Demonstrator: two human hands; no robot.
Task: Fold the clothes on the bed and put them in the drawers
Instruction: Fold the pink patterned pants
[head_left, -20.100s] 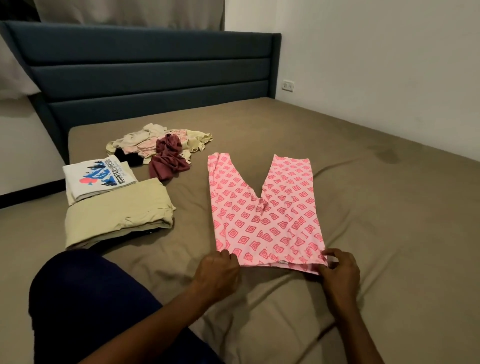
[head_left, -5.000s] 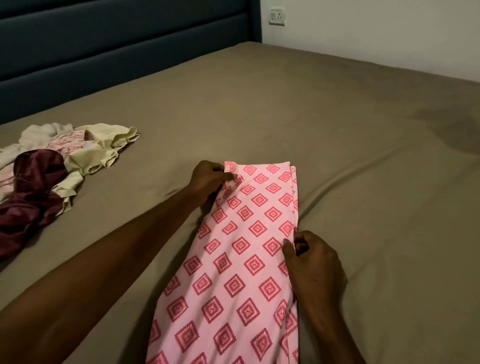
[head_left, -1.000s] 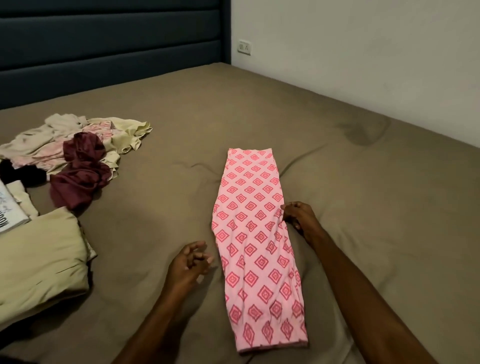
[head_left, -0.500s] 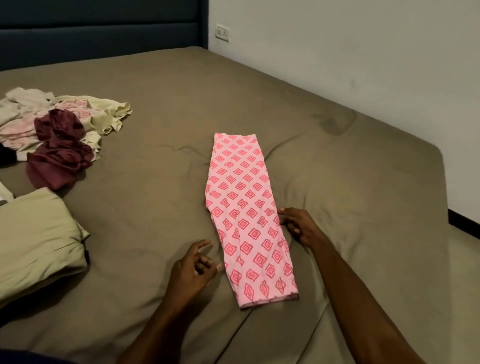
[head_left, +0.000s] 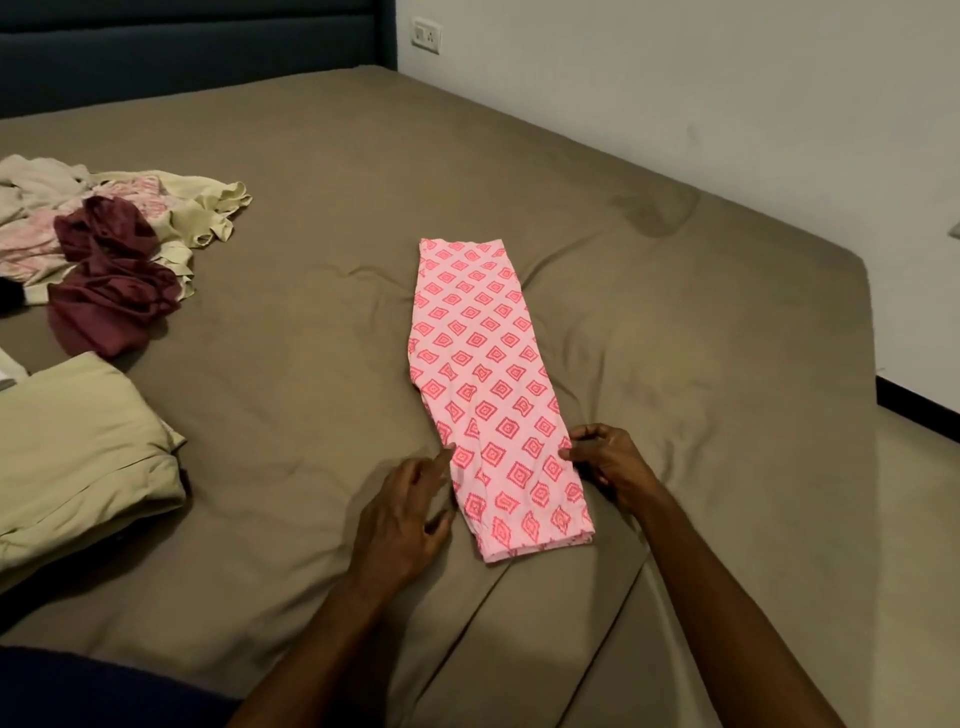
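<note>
You see matt printed cloth in the pink trousers (head_left: 491, 384), creased matt cloth on the bed sheet (head_left: 311, 364), a faint sheen on the maroon garment (head_left: 111, 291), upholstered fabric on the far headboard (head_left: 182, 52).

We can read no text, label, brand, number or sign anywhere here, neither on the clothes nor on the wall.

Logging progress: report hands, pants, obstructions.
Left hand open, fingertip at pink pants edge. Right hand pinching opposite edge. Pants folded lengthwise, flat on bed. Nothing obstructing.
</note>
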